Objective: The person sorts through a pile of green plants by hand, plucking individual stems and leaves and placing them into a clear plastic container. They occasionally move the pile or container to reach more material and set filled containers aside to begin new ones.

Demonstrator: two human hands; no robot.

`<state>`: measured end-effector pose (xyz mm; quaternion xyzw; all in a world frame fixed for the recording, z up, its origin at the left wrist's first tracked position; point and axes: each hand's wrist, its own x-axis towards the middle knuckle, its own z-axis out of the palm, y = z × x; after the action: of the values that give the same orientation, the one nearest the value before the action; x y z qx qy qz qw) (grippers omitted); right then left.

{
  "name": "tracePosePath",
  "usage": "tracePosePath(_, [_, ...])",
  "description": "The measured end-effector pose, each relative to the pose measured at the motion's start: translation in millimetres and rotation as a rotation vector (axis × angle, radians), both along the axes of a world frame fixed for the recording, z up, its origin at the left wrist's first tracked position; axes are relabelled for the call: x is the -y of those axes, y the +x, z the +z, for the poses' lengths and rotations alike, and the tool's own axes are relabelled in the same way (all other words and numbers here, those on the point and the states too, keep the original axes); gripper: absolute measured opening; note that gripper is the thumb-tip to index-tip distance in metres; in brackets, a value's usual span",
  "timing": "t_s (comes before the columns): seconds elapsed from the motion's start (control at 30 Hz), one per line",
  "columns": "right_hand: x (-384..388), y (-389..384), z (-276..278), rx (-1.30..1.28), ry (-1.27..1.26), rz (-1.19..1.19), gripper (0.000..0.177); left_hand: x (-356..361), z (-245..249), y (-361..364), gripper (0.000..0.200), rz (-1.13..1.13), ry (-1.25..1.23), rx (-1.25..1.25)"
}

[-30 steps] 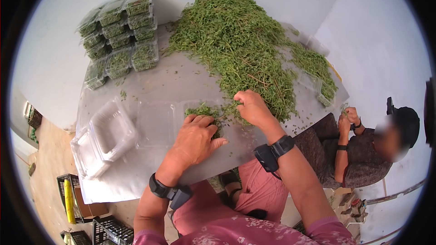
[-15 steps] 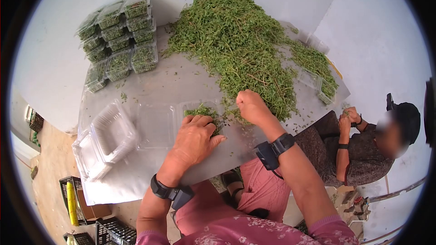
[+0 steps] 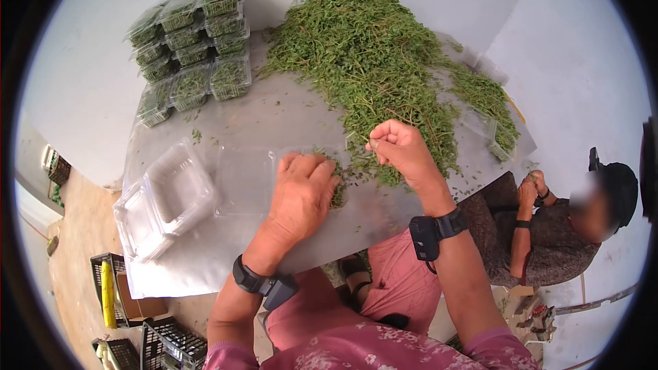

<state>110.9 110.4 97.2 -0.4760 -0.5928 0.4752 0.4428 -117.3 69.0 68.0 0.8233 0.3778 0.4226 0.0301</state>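
My left hand [image 3: 305, 188] lies over an open clear plastic box, its fingers bent down onto a small heap of leafy green sprigs [image 3: 338, 195]. The fingertips are hidden among the greens. The box's clear lid [image 3: 245, 181] lies flat on the table to the left of that hand. My right hand [image 3: 403, 153] is raised at the front edge of a large pile of greens [image 3: 370, 48], thumb and fingers pinched together. Whatever is between those fingertips is too small to make out.
Filled clear boxes [image 3: 188, 85] stand stacked at the back left of the metal table [image 3: 274, 113]. Nested open boxes [image 3: 164, 195] lie at the left edge. A co-worker [image 3: 541, 233] sits at the right, near another filled box [image 3: 500, 144]. Black crates [image 3: 171, 349] are on the floor.
My right hand has turned from a closed fist to a pinch, palm side more visible. My left hand's thumb has drawn in over the greens. The view has shifted slightly.
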Motion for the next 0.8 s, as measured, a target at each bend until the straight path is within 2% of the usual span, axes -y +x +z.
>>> tracePosePath(0.07, [4.7,-2.7,6.2,-0.024,0.019,0.051,0.009,-3.1,-1.9,-0.5,0.025,0.054,0.015,0.095])
tracePosePath(0.17, [12.3,-6.6,13.7,-0.062,0.019,0.149,0.009,-1.7,-0.3,-2.5,0.027,0.085,-0.105,0.183])
tracePosePath(0.37, [24.7,-12.3,23.8,-0.117,-0.019,0.357,0.009,2.1,10.5,-3.0,0.029,0.021,-0.474,0.372])
tracePosePath(0.57, [27.2,-17.8,20.5,-0.117,-0.013,0.442,0.009,-1.0,-0.9,-2.5,0.010,-0.075,-0.443,0.434])
tracePosePath(0.7, [30.0,-20.5,25.5,-0.086,-0.025,0.396,0.009,-0.9,-1.8,-1.4,0.006,-0.060,-0.420,0.414])
tracePosePath(0.8, [27.5,-18.7,23.0,-0.203,-0.043,0.358,0.009,-0.2,1.0,-1.6,0.005,-0.049,-0.395,0.390])
